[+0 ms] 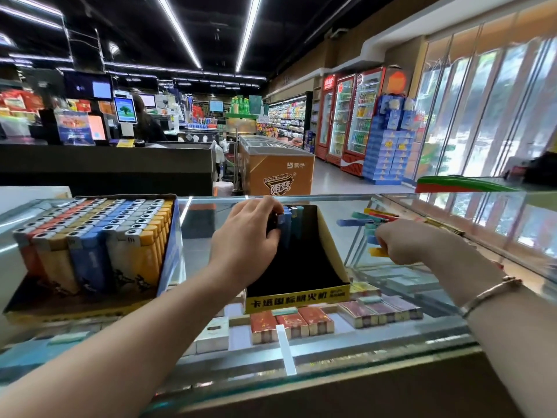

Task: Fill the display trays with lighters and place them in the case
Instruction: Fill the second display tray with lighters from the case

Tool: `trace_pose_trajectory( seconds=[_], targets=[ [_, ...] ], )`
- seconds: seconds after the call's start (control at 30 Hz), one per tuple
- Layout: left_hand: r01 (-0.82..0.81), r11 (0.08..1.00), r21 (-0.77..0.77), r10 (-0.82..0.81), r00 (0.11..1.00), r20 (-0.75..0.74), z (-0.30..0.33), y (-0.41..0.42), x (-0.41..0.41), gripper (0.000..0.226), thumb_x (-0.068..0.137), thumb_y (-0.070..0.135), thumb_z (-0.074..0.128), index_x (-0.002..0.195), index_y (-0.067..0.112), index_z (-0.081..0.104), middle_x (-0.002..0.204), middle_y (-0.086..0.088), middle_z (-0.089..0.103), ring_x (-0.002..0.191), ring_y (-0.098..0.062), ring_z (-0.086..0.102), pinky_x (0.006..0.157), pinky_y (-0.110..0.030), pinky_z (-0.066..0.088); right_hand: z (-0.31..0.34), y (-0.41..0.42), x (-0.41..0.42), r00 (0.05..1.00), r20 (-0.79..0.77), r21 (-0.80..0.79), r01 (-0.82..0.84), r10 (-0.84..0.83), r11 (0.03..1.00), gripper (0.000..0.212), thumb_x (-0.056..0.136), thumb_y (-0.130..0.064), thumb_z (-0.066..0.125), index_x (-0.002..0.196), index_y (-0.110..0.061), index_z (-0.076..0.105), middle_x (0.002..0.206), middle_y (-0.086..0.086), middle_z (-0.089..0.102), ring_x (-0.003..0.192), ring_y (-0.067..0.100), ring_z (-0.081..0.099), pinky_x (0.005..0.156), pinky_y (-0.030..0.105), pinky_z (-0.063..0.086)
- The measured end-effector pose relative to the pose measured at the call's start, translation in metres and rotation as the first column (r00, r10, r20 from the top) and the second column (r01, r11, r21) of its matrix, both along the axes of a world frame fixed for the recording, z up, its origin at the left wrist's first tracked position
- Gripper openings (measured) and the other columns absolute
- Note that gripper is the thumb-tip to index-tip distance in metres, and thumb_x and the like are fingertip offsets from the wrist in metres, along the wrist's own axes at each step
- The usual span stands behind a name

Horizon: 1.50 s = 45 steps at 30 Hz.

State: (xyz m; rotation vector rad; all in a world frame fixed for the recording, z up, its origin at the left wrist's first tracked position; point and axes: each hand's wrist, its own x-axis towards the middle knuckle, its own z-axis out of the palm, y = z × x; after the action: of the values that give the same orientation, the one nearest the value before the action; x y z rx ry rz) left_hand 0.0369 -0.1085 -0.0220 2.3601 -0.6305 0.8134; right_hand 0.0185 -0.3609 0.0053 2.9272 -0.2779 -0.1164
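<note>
A black display tray point(304, 267) with a yellow front label stands on the glass case point(331, 360), holding a few blue and teal lighters point(290, 224) upright at its back. My left hand point(250, 236) grips those lighters from the left. To the right, my right hand point(413, 244) pinches a yellow lighter point(378, 252) at the edge of a loose pile of coloured lighters point(373, 220) on the glass. At the left, a full tray point(90, 242) carries rows of orange, tan, blue, white and yellow lighters.
Cigarette packs point(301, 324) lie inside the case under the glass. A red and green object point(458, 184) sits on the raised glass shelf at the right. Beyond stand a dark checkout counter point(105, 167), an orange freezer point(277, 170) and drink coolers point(349, 116).
</note>
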Motion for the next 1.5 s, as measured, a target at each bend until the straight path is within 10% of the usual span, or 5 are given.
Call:
trace_pose_trajectory(
  seconds=[0.2, 0.6, 1.5],
  targets=[
    [-0.016, 1.000, 0.027, 0.016, 1.000, 0.007, -0.001, -0.006, 0.000, 0.029, 0.088, 0.025, 0.055, 0.116, 0.031, 0.048, 0.124, 0.008, 0.056, 0.116, -0.013, 0.041, 0.063, -0.027, 0.035, -0.021, -0.023, 0.012, 0.948, 0.317, 0.190, -0.057, -0.006, 0.980, 0.006, 0.091, -0.015, 0.043, 0.090, -0.020, 0.048, 0.093, 0.000, 0.045, 0.089, 0.023, 0.050, 0.077, 0.035, 0.041],
    [-0.013, 1.000, 0.024, 0.013, 1.000, 0.010, -0.002, -0.027, 0.011, 0.030, 0.089, 0.024, 0.054, 0.118, 0.030, 0.048, 0.124, 0.006, 0.055, 0.118, -0.016, 0.041, 0.069, -0.029, 0.040, 0.001, -0.023, 0.025, 0.994, 0.095, -0.212, -0.030, 0.051, 0.977, 0.008, 0.085, -0.027, 0.053, 0.091, -0.022, 0.054, 0.084, -0.001, 0.054, 0.080, 0.017, 0.053, 0.062, 0.029, 0.039],
    [0.034, 0.999, 0.010, -0.034, 0.999, 0.006, -0.003, -0.020, 0.015, 0.032, 0.088, 0.021, 0.053, 0.117, 0.032, 0.049, 0.125, 0.012, 0.054, 0.118, -0.011, 0.040, 0.069, -0.025, 0.039, -0.011, -0.030, 0.066, 0.983, 0.172, 0.128, -0.088, 0.065, 0.988, 0.009, 0.088, -0.012, 0.049, 0.095, -0.016, 0.047, 0.088, 0.003, 0.051, 0.082, 0.021, 0.050, 0.066, 0.029, 0.037]
  ],
)
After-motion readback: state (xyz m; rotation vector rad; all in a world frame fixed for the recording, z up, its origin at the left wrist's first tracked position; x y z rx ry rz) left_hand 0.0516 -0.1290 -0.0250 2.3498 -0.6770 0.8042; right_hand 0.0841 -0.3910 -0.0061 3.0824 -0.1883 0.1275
